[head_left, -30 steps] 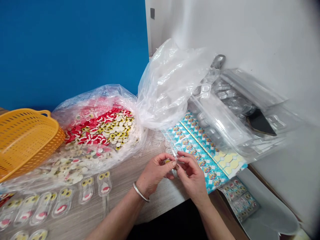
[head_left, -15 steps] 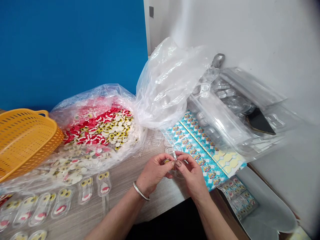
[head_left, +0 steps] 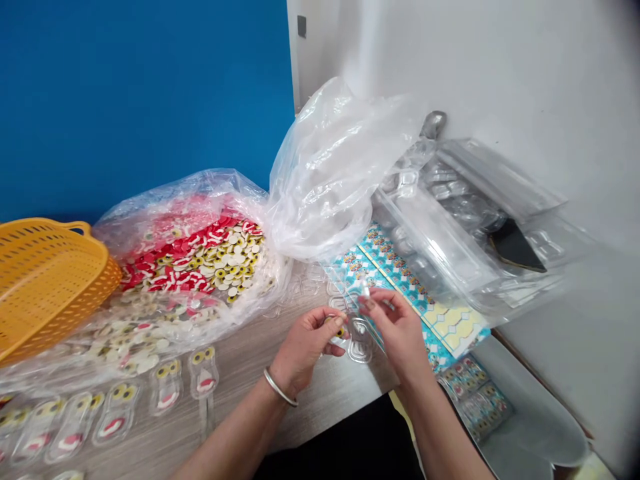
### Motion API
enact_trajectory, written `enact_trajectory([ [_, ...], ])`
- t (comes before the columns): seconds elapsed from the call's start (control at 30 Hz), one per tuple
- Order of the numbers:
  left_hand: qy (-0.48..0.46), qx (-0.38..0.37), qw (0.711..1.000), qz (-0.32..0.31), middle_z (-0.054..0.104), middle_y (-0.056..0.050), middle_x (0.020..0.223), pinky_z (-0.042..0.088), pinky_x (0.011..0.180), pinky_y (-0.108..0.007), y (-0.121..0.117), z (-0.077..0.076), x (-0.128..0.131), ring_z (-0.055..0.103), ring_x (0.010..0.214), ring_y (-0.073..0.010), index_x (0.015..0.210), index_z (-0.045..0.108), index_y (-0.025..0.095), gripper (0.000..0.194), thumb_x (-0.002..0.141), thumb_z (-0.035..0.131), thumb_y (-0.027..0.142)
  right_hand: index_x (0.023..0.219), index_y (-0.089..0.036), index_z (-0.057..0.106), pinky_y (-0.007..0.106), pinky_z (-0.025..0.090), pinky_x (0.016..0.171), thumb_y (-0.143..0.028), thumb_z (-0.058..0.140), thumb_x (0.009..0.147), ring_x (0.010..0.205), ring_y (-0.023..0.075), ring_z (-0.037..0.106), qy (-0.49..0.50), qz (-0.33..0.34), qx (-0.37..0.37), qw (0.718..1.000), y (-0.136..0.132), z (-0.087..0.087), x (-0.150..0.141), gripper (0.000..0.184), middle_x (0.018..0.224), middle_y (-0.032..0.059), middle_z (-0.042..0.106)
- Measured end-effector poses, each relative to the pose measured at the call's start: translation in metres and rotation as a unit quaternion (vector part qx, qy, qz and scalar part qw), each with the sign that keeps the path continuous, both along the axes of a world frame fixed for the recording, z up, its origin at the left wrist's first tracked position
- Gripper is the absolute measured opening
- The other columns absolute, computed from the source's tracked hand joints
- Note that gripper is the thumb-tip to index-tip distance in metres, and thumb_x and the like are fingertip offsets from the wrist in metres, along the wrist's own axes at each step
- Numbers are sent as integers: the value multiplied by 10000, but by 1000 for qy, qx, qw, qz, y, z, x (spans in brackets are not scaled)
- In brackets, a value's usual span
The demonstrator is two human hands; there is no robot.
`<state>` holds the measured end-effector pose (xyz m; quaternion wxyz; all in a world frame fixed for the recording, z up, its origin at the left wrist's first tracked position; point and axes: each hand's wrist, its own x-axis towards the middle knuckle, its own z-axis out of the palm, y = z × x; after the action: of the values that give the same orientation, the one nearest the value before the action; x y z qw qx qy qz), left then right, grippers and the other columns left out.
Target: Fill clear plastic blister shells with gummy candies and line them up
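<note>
My left hand [head_left: 313,343] pinches a small yellow-and-black eye piece [head_left: 341,331] between thumb and fingers; how many it holds is partly hidden. To its right, my right hand [head_left: 393,327] is closed at the fingertips on a small whitish strip [head_left: 365,289], perhaps tape or backing. Between and beneath the hands lies a clear plastic blister [head_left: 359,350] on the table. At the left, a row of clear blisters, such as the nearest filled blister [head_left: 203,373], each holds yellow eyes and a red-and-white mouth piece.
An opened plastic bag [head_left: 235,260] of red and yellow pieces lies beyond the hands, beside an orange basket [head_left: 95,280]. Printed turquoise sheets [head_left: 440,350], clear packaging [head_left: 440,240] and a puffed bag [head_left: 325,180] stand right of it. A grey bin [head_left: 530,413] sits below the table edge.
My hands have parted: the right moved right and slightly up with the whitish strip, while the left stays in place with the eye piece. The blister beneath them shows more.
</note>
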<state>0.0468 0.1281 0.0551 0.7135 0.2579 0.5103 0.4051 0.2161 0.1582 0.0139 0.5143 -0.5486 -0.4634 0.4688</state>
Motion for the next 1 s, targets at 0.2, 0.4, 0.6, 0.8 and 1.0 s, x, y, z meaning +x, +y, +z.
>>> enact_trajectory([
  [0.2,-62,-67,994,67,646,-67,1016,540,599,-255,0,-6,2,661,805,-176,988,668,165,266,775,738,309,1059,-163,625,430,491,918,-314,581,893,1048,281,612,-404,-31,128,905,67,1,39,228,1095,133,654],
  [0.4,-70,-56,991,97,661,-72,1043,555,651,-274,5,-14,2,684,832,-186,1066,653,161,263,827,686,265,930,-192,667,376,456,835,-247,567,944,943,272,596,-624,91,107,769,34,3,33,116,954,99,667],
  [0.6,-78,-50,989,117,633,-118,1283,570,668,-298,5,-10,7,704,893,-204,1213,602,192,341,889,648,289,858,-170,639,412,442,861,-173,505,948,980,291,582,-619,73,80,778,26,-10,35,161,961,139,666],
  [0.8,-177,-26,971,161,644,-108,1240,573,769,-330,4,-10,8,693,984,-224,1225,588,203,379,916,623,421,850,-212,589,338,513,704,-369,596,923,880,220,637,-48,46,-25,997,1,21,20,173,1047,88,688],
  [1.0,-235,-1,960,153,676,-92,1152,487,567,-206,1,-7,16,675,888,-166,1258,589,230,497,872,652,537,823,-208,650,286,534,597,-439,750,827,701,157,629,287,87,-160,940,-38,37,-37,251,839,23,678],
])
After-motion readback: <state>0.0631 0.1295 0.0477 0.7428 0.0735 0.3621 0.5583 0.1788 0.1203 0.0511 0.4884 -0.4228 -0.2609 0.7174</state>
